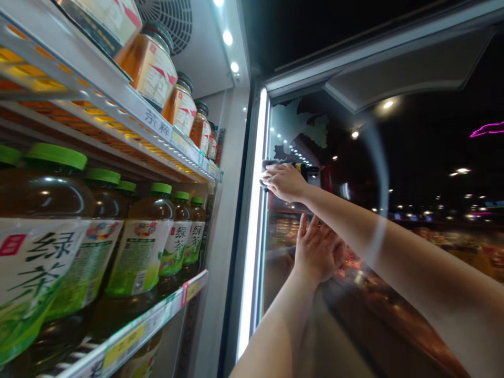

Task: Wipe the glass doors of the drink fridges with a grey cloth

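Observation:
My right hand (286, 182) presses a dark folded cloth (271, 165) against the glass near the lit upright edge of a cooler door (326, 173). Its fingers lie over the cloth, which shows a small yellow patch. Lower on the same pane, my left hand (318, 249) is open, fingers spread, and seems to rest on the glass, where its reflection shows beside it. A bright light strip (252, 252) runs along the door's inner edge, just left of both hands.
To the left, cooler shelves hold several green-capped tea bottles (136, 247) and, above them, amber bottles (155, 68). Price-tag rails (145, 331) edge the shelves. A vent (169, 21) is in the ceiling. Beyond the glass lies a dim shop with blurred displays.

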### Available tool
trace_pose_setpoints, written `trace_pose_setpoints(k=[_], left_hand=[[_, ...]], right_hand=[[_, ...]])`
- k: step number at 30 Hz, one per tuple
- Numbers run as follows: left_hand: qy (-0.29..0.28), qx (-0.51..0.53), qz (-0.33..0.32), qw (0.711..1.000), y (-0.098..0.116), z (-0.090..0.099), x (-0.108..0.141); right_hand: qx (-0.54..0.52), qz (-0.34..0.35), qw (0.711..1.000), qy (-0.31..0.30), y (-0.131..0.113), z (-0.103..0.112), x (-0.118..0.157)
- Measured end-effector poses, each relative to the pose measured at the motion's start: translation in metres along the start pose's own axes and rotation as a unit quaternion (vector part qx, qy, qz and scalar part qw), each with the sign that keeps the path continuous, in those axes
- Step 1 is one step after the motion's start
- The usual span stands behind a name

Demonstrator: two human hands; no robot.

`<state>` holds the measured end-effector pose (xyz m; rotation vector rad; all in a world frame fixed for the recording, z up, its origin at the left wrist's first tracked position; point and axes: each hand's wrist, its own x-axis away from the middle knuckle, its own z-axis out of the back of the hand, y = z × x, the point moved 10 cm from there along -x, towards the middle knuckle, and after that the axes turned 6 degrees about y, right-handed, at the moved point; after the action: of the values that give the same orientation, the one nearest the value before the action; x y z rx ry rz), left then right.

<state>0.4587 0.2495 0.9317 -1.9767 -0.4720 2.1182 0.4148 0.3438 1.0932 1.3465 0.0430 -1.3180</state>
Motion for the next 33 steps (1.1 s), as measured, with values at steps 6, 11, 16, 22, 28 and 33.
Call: trace_pose_setpoints(k=[6,11,16,22,28,33], left_hand=[[-0.030,0.000,-0.002,1.000,-0.001,-0.001,-0.002],[-0.070,0.001,0.059,0.996,-0.020,0.012,0.048],[-0.128,-0.014,0.096,0.987,-0.051,0.029,0.116],[-0.185,0.004,0.107,0.977,-0.071,0.026,0.134],[-0.193,-0.010,0.107,0.975,-0.073,0.022,0.133],[-0.170,-0.011,0.103,0.980,-0.068,0.028,0.128]], right_hand=[[-0.027,0.033,0.999,0.001,0.009,0.010,0.008],[-0.036,-0.048,0.996,0.063,0.011,0.013,-0.002],[-0.044,0.039,0.997,0.043,-0.035,-0.002,0.024],[-0.032,-0.069,0.994,0.073,0.002,0.011,0.006],[0.010,-0.062,0.996,0.059,-0.029,-0.009,0.024],[0.039,-0.052,0.996,0.057,0.000,0.014,0.059]])
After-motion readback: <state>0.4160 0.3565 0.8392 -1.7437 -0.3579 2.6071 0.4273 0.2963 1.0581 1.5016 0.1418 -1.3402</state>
